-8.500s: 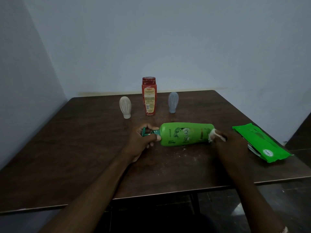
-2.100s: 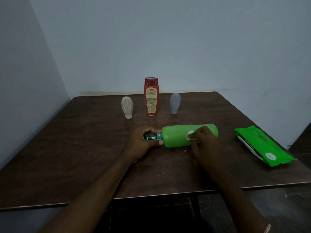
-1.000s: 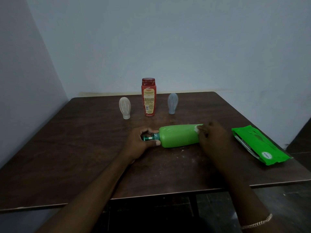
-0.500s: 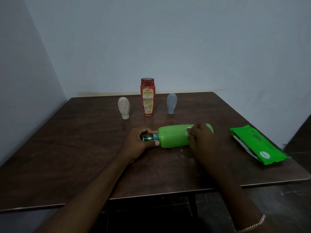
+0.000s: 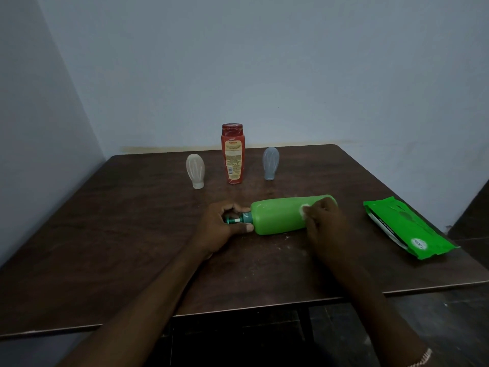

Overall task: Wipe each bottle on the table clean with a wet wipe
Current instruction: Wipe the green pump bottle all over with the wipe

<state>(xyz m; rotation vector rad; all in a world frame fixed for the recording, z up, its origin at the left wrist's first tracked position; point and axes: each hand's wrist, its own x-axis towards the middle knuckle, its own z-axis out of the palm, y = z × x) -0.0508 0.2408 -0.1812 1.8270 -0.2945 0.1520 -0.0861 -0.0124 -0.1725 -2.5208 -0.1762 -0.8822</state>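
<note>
The green bottle (image 5: 280,214) lies on its side near the middle of the surface (image 5: 105,234), a little toward the near edge. Its long axis runs roughly parallel to that edge, which puts a broad flank uppermost where it is easy to rub. The left hand (image 5: 219,231) curls its fingers and thumb round the dark green pump neck (image 5: 236,220) at the bottle's left end, probably to stop the round body rolling or sliding under pressure. The right hand (image 5: 325,223) sits over the bottle's other end, fingers bunched on a small white wet wipe (image 5: 303,209) and pressing it against the upper side. Only a bit of the wipe shows past the fingertips, so I cannot tell how it is folded. Three more bottles stand upright in a row toward the far edge: a pale bottle (image 5: 195,170) resting on its cap, a red bottle (image 5: 232,154) in the middle, and a grey-blue bottle (image 5: 270,162), also cap-down. They are well apart from the work, and I judge they are waiting their turn, though nothing here shows whether any has been wiped. A green pack of wipes (image 5: 404,229) lies flat by the right edge, near the right hand, handy for a fresh sheet.
</note>
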